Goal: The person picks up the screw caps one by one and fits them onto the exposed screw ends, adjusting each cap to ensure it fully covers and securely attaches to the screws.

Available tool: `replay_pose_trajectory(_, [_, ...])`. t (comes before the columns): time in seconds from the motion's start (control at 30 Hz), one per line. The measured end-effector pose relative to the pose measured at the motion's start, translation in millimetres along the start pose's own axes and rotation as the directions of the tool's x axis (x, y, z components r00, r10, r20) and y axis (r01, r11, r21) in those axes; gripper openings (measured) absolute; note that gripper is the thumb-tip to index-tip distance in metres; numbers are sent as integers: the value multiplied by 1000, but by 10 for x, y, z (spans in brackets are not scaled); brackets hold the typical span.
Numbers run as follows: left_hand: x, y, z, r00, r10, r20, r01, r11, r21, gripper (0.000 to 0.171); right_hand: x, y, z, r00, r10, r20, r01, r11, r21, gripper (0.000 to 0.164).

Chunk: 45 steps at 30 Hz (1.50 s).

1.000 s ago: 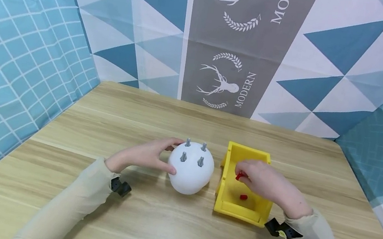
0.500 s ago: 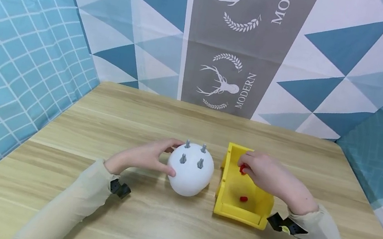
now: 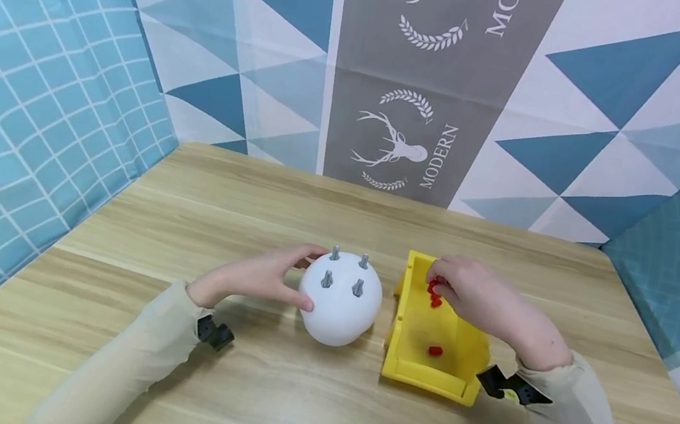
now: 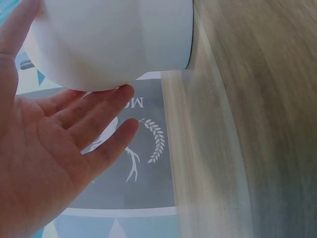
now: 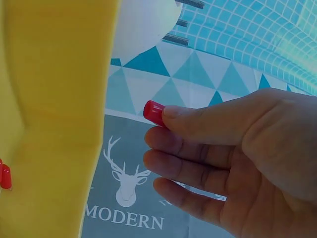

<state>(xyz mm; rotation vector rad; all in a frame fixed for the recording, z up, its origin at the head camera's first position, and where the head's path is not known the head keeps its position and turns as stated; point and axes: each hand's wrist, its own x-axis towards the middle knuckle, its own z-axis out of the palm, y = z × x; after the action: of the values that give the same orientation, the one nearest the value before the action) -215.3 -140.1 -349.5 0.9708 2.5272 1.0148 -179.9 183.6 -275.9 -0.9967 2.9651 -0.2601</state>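
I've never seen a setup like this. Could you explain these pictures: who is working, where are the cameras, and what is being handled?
There is no machine at work here: a person uses two bare hands. The wide picture comes from a camera worn on the head, looking forward and down. The two closer ones come from cameras worn on the wrists.

On the wooden table are a white rounded object with four metal studs sticking up, and beside it a yellow bin. The left hand holds the white rounded object at its side. The right hand, at the bin, pinches a small red piece; other red pieces lie inside the bin.
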Motion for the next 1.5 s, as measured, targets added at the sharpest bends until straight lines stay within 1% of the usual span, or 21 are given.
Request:
replay_pose_trajectory(0.27, [9,8,-1,1000,2,-1,-2,1000,-13,84,21,20,-40,1000,-23,-6,23,1000,16,11])
replay_pose_trajectory(0.5, [15,17,-3,1000,-3,2,3,1000,-16,85,58,39,-58,997,-55,-49,55,998,7,10])
replay_pose_trajectory(0.63, [26,20,-12,1000,-2,2,2,1000,-21,85,84,19,-91,997,-38,-67,39,999,7,10])
replay_pose_trajectory(0.87, [11,6,6,1000,18,0,-18,999,-41,84,144,-67,-130,998,-8,-54,7,1000,-13,8])
replay_pose_trajectory(1.03, [19,-14,14,1000,27,-1,-27,999,-44,85,171,-96,-136,993,-56,-99,54,998,-22,7])
replay_pose_trajectory(1.1, [21,-13,10,1000,28,1,-28,999,-42,85,187,-118,-145,992,-69,-104,67,997,-26,7])
replay_pose_trajectory(1.23, [11,-12,7,1000,18,4,-18,999,-44,84,238,-214,-180,998,-36,-58,35,999,-9,6])
replay_pose_trajectory(1.33, [6,-12,8,1000,15,5,-14,999,-50,84,288,-280,-193,998,-31,-51,31,1000,-7,10])
replay_pose_trajectory(1.5, [12,-13,12,1000,18,6,-18,999,-50,84,375,-345,-196,991,-94,-95,93,996,-18,12])
